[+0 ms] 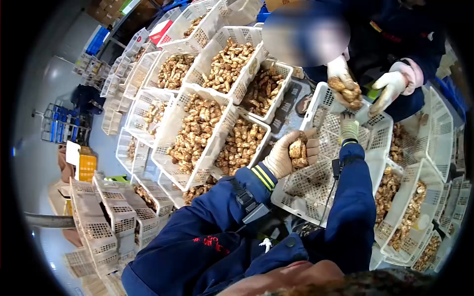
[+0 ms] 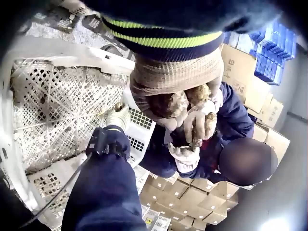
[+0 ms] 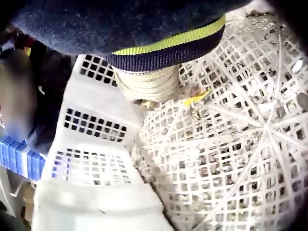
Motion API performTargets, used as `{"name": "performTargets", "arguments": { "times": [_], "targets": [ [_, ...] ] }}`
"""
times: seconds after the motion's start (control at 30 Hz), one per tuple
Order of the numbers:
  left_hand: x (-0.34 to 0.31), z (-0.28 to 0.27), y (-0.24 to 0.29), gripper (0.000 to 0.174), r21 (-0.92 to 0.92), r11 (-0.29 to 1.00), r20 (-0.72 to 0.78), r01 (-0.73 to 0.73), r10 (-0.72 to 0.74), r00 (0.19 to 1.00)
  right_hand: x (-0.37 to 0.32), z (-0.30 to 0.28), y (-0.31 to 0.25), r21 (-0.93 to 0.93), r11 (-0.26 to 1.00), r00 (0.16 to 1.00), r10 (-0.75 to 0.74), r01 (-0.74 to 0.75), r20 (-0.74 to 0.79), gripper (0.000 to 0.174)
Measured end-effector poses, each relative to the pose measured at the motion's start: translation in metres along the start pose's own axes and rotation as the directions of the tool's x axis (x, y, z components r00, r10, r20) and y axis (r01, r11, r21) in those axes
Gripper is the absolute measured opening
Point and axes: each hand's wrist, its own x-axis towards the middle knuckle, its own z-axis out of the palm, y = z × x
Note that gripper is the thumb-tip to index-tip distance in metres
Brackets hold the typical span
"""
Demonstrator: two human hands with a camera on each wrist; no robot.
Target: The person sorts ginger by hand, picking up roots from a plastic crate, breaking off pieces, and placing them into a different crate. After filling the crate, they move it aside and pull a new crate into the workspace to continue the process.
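In the head view my gloved left hand (image 1: 281,160) curls its fingers round a knobby brown-and-white mushroom-like piece (image 1: 298,152), above the left rim of a white plastic crate (image 1: 309,190). The left wrist view shows brown lumps (image 2: 168,103) against that palm. My gloved right hand (image 1: 348,129) reaches down into the crate at its far side. A small brown bit (image 2: 119,105) shows at its fingertips; cannot tell whether they pinch it. Close by on the mesh floor lies a yellow scrap (image 3: 197,98).
Across the crate, another person's gloved hand (image 1: 340,73) holds several brown lumps (image 1: 348,93); the other glove (image 1: 389,91) hangs beside it. Crates of similar lumps (image 1: 197,128) crowd the left, with more crates (image 1: 412,212) on the right. Cardboard boxes (image 2: 192,197) are stacked behind that person.
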Motion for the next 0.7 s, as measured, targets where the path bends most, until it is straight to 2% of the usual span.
{"name": "performTargets", "arguments": {
  "times": [0.03,0.07,0.17,0.2,0.23,0.27,0.3,0.33,0.37,0.43,0.5,0.53,0.57,0.6,0.63,0.7],
  "targets": [
    [-0.002,0.008,0.001,0.058,-0.057,0.998,0.061,0.002,0.002,0.998,0.0,-0.021,-0.004,-0.013,1.0,0.99,0.01,-0.008,0.142,0.038],
    [-0.001,0.01,0.002,0.065,-0.078,0.996,0.05,0.032,-0.029,0.998,-0.005,-0.01,-0.004,-0.011,1.0,1.0,0.028,-0.028,-0.004,0.032],
    [-0.001,0.019,0.002,0.069,-0.181,0.979,0.143,0.089,-0.063,0.988,-0.019,-0.064,0.002,0.156,0.986,0.998,0.055,-0.054,-0.007,0.028],
    [-0.002,0.018,0.002,0.072,-0.207,0.973,0.14,0.102,-0.074,0.987,-0.017,-0.056,0.006,0.299,0.95,0.994,0.107,-0.093,-0.032,0.037],
    [-0.003,0.021,0.002,0.072,-0.208,0.972,0.15,0.112,-0.081,0.985,-0.022,-0.068,0.007,0.491,0.849,0.98,0.193,-0.194,0.055,0.048],
    [-0.005,0.025,0.001,0.073,-0.215,0.97,0.152,0.111,-0.079,0.985,-0.03,-0.065,0.009,0.719,0.656,0.971,0.204,-0.23,0.125,0.055],
    [-0.008,0.029,0.0,0.073,-0.221,0.969,0.158,0.114,-0.08,0.984,-0.04,-0.058,0.014,0.878,0.403,0.962,0.196,-0.256,0.191,0.061],
    [-0.01,0.032,-0.001,0.072,-0.265,0.955,0.195,0.132,-0.081,0.977,-0.061,-0.115,0.009,0.856,0.47,0.975,0.149,-0.215,0.163,0.062],
    [-0.012,0.032,-0.005,0.072,-0.266,0.959,0.197,0.101,-0.049,0.979,-0.081,-0.148,0.005,0.952,0.275,0.989,0.085,-0.137,0.118,0.058],
    [-0.016,0.034,-0.01,0.071,-0.224,0.974,0.184,0.023,0.019,0.983,-0.104,-0.175,0.002,0.992,0.117,0.999,0.028,0.042,-0.046,0.052],
    [-0.024,0.036,-0.017,0.07,-0.255,0.967,0.123,-0.01,0.042,0.991,-0.136,-0.221,-0.003,0.999,-0.049,0.999,-0.045,0.0,-0.002,0.05],
    [-0.029,0.037,-0.02,0.068,-0.235,0.971,0.115,-0.031,0.059,0.992,-0.151,-0.254,-0.018,0.993,-0.023,0.993,0.003,0.115,-0.115,0.052],
    [-0.034,0.038,-0.023,0.067,-0.215,0.975,0.107,-0.051,0.075,0.991,-0.163,-0.268,-0.022,0.996,0.072,0.998,-0.053,0.048,-0.045,0.054],
    [-0.041,0.04,-0.025,0.065,-0.216,0.975,0.126,-0.049,0.078,0.989,-0.179,-0.284,-0.034,0.985,0.153,0.995,-0.079,0.075,-0.063,0.055],
    [-0.058,0.059,-0.025,0.06,-0.198,0.979,0.071,-0.041,0.056,0.996,-0.195,-0.299,-0.047,0.968,0.231,0.991,-0.107,0.101,-0.078,0.057],
    [-0.072,0.056,-0.029,0.059,-0.169,0.986,0.058,0.001,0.009,0.998,-0.214,-0.289,-0.065,0.838,0.465,0.956,-0.071,0.285,-0.286,0.062]
  ]
}}
